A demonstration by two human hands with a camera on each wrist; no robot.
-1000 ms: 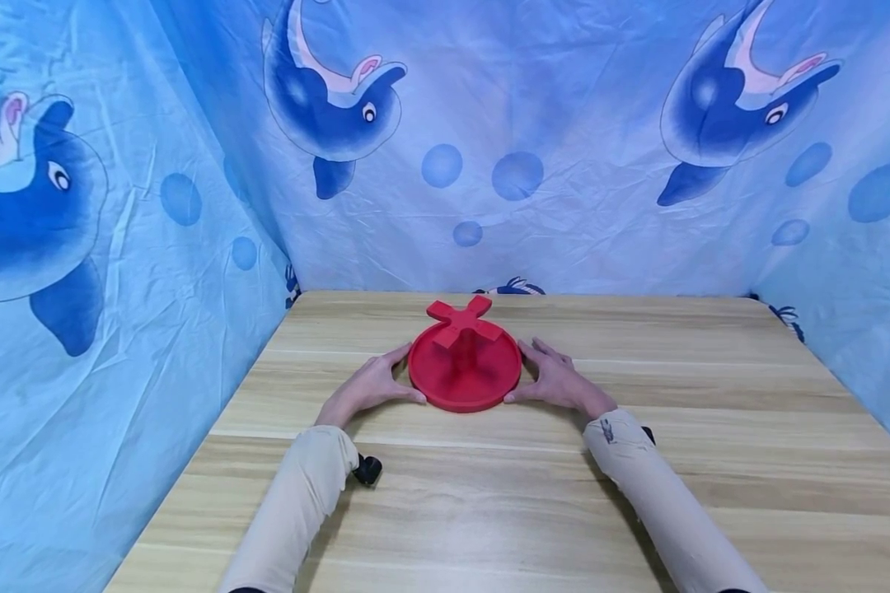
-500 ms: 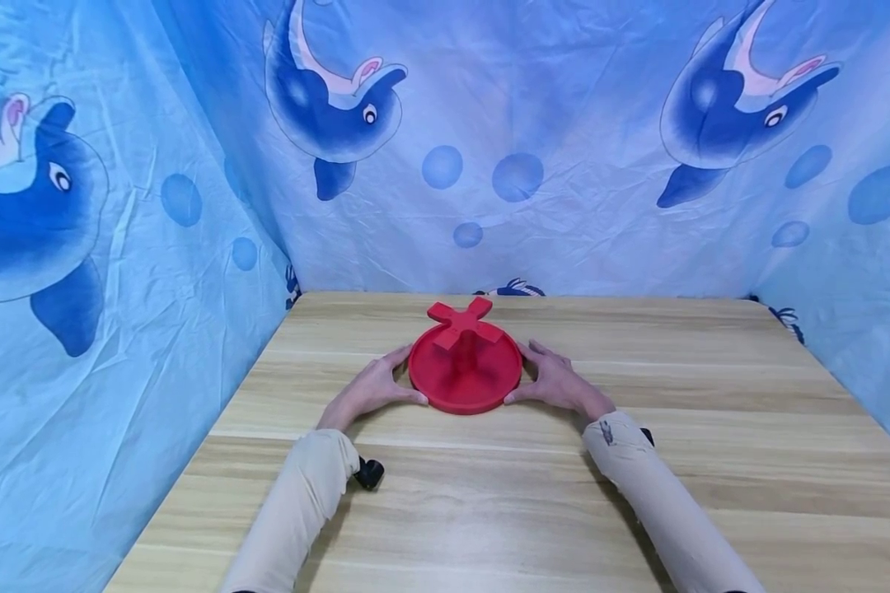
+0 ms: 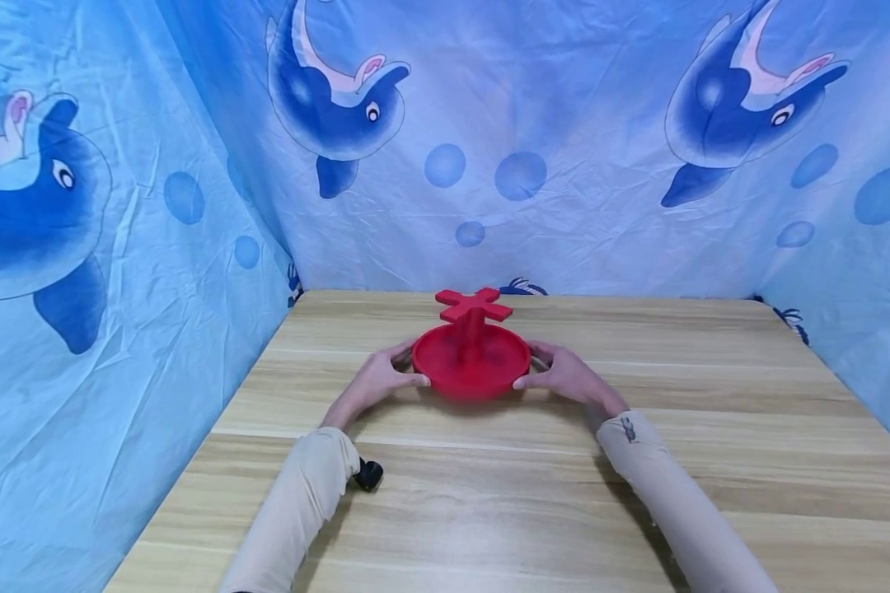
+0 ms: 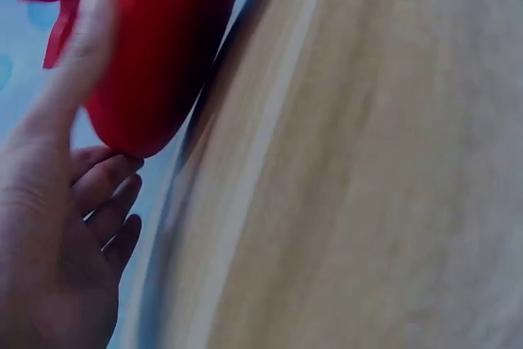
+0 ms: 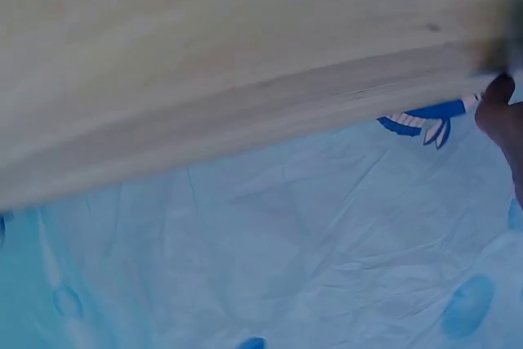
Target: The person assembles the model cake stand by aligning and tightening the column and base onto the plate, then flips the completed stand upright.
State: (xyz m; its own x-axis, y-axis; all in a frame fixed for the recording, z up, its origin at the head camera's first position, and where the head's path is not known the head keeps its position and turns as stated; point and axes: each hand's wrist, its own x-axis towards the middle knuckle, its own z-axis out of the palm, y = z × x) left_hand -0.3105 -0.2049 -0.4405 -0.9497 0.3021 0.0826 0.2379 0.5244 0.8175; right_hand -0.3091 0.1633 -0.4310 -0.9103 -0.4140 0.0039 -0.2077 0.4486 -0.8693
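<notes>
A round red dish point(image 3: 471, 389) with a low rim has a post point(image 3: 472, 338) at its centre, topped by a flat red cross point(image 3: 475, 305). It is raised slightly off the table, and its shadow shows beneath the front. My left hand point(image 3: 378, 383) grips the left side of the rim, thumb at the front and fingers behind. On the opposite side my right hand point(image 3: 573, 380) holds the rim in the same way. The left wrist view has the dish point(image 4: 167, 63) between thumb and fingers. Only a bit of the right hand point(image 5: 500, 116) enters the right wrist view.
The wooden table point(image 3: 475, 502) spreads around the dish. A blue cloth point(image 3: 534, 239) printed with dolphins hangs behind the table and along both sides. A small black device point(image 3: 368, 475) sits at the left sleeve point(image 3: 297, 502).
Both hands have lifted the dish slightly off the table. The cross has shifted up and a little right, and the dish is seen at a flatter angle.
</notes>
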